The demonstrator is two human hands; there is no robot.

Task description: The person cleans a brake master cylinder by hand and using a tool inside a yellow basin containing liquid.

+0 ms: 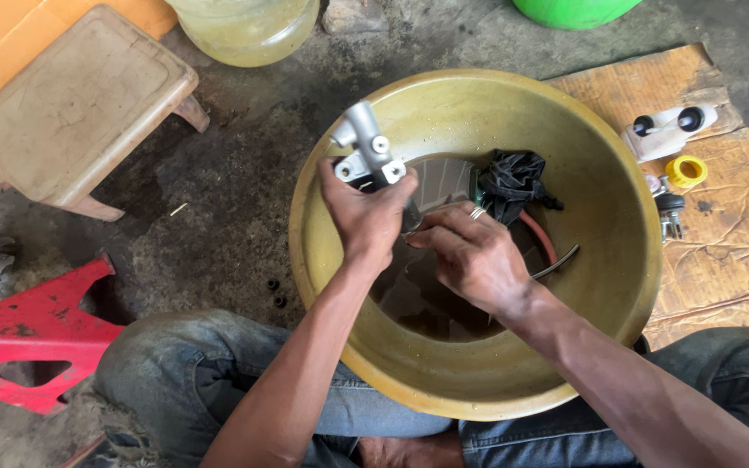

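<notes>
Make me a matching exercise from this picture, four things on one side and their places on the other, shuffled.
Things:
1. metal cylinder
2. black cloth
3. stool
4. yellow tape roll

Places:
A. on the cardboard
B. in the left hand
C. on the floor, upper left
D. inside the basin, beyond the right hand

Pairs: 1-B, 2-D, 3-C, 4-A

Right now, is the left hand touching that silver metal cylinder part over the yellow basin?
Touching. The head view shows the left hand wrapped around the lower end of the silver metal cylinder, with no gap visible.
</notes>
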